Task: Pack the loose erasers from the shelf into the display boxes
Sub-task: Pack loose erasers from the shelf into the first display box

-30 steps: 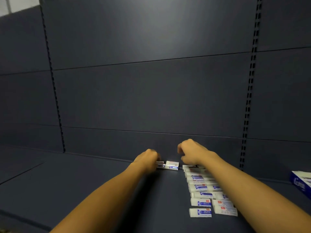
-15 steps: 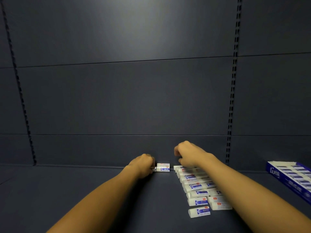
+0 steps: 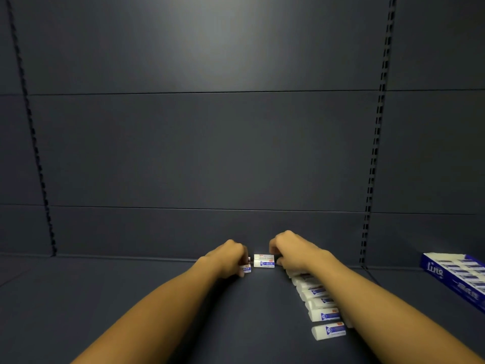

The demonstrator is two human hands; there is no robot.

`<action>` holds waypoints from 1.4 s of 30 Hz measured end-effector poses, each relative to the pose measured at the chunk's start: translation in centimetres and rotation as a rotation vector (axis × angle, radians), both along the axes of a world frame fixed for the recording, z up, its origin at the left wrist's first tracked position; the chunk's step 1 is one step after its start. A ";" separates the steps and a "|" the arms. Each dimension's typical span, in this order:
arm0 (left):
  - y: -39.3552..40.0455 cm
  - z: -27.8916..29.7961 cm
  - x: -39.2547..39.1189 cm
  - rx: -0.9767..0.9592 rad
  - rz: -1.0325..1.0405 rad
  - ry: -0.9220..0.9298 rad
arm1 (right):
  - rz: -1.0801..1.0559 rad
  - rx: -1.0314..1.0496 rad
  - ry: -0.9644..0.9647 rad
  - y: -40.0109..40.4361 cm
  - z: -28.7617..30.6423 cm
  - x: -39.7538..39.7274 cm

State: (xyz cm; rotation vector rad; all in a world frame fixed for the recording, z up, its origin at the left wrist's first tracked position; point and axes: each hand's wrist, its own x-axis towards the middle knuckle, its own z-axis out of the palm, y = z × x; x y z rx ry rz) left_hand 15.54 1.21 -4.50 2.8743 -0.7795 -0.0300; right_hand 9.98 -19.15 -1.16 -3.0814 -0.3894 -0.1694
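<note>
The erasers (image 3: 263,260) between the two hands are white, wrapped in sleeves printed with a blue band and a small red-orange patch, and the row of erasers (image 3: 321,306) under the right forearm shows the same white, blue and red-orange scheme. Far to the right of the right hand (image 3: 294,252), the display box (image 3: 443,278) is deep blue with white lettering on its side. The shelf (image 3: 131,290) beneath both hands and the back panel (image 3: 210,153) beyond them are a plain dark slate blue-grey, crossed by thin darker seams, with black slotted strips (image 3: 372,166) running upright.
</note>
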 end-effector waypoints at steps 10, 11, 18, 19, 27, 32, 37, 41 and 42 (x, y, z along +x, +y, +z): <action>4.4 3.1 -1.8 0.058 -0.027 -0.167 | 0.010 0.010 0.072 2.7 -1.5 3.1; 4.9 3.3 -2.0 0.059 -0.028 -0.169 | 0.000 0.014 0.088 2.9 -1.7 3.3; 7.7 3.6 -2.6 0.051 -0.007 -0.154 | -0.059 0.014 0.214 3.8 -1.0 3.7; 8.0 3.5 -2.7 0.050 -0.009 -0.144 | -0.068 0.002 0.240 3.9 -0.9 3.6; 9.2 3.0 -2.8 0.050 -0.042 -0.167 | -0.137 0.003 0.219 5.2 -0.4 2.4; 8.9 3.3 -2.6 0.046 -0.076 -0.181 | -0.135 0.045 0.122 6.0 0.4 0.9; 7.4 3.9 -2.9 0.038 -0.131 -0.206 | -0.157 0.011 -0.002 6.0 1.7 -1.3; 5.7 3.9 -3.3 0.034 -0.206 -0.196 | -0.206 -0.031 -0.090 5.3 2.6 -3.7; 5.2 3.9 -3.4 0.038 -0.227 -0.200 | -0.227 -0.037 -0.104 5.0 2.7 -4.3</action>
